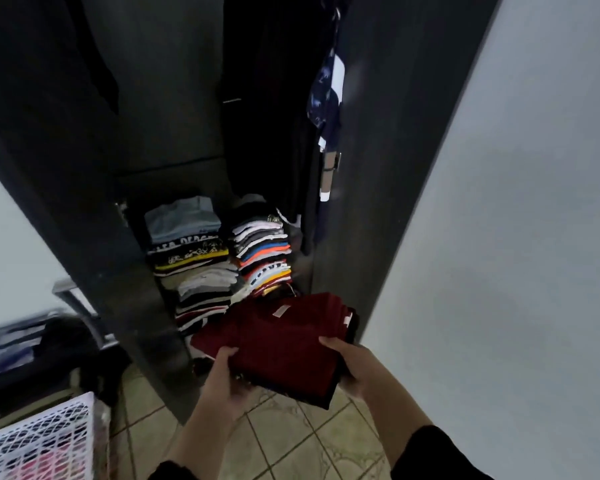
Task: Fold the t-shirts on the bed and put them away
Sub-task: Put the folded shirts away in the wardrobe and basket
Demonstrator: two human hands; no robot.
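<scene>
Nearest to me, both forearms come up from the bottom edge in black sleeves over a floor of pale square tiles (284, 441) with dark grout lines. My left hand (222, 379) grips the near left edge of a stack of folded t-shirts (278, 344), thumb lying on top and fingers curled beneath. My right hand (352, 367) grips the right side the same way, thumb on the cloth and fingers under it. The stack is soft, matte knit: a dark maroon shirt on top with a small pale label at its collar, and darker, near-black layers showing at the lower edge. I cannot count the layers. It hangs in the air just in front of the open wardrobe (84, 202), low, over its bottom shelf.

At the lower left stands one white plastic laundry basket (49, 434) with lattice walls, coloured cloth showing through the holes. Beyond it lies a rumpled dark heap, blurred.

Inside the dark, smooth-panelled wardrobe I count two piles of folded shirts standing side by side and touching: the left pile (194, 265) topped with pale blue fabric over black printed and white layers, the right pile (262, 251) thin striped edges of white, grey, blue, orange and yellow. Above them hang dark garments (267, 116) and one blue patterned piece (326, 84). A plain grey wall (516, 237) fills the right.
</scene>
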